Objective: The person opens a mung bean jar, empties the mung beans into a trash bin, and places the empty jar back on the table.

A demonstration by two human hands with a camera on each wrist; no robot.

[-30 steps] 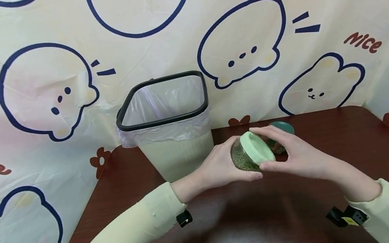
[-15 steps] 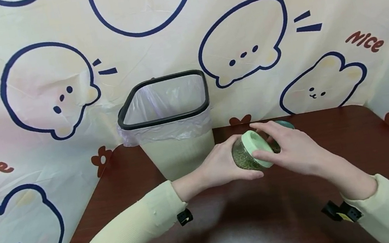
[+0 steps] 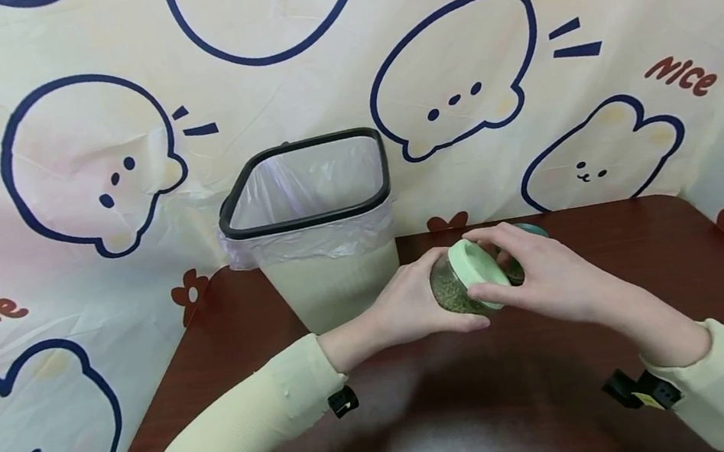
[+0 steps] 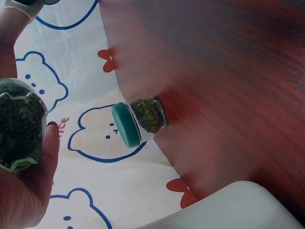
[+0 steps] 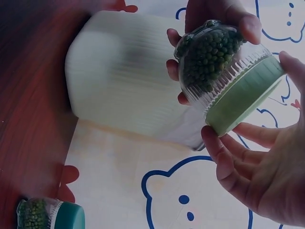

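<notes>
One jar [image 3: 453,294] is tilted above the surface [image 3: 392,438]: the left hand [image 3: 408,304] grips its clear body, the right hand [image 3: 546,276] pinches its pale green lid [image 3: 476,266]. A teal-lidded jar [image 4: 140,121] stands beyond the right hand, with a lined bin [image 3: 335,280] to the left.

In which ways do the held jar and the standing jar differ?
The held jar has a light green lid; the standing jar, a teal lid. The held jar tilts between left hand and right hand; the standing jar is upright on the table. Both contain small green beans.
</notes>
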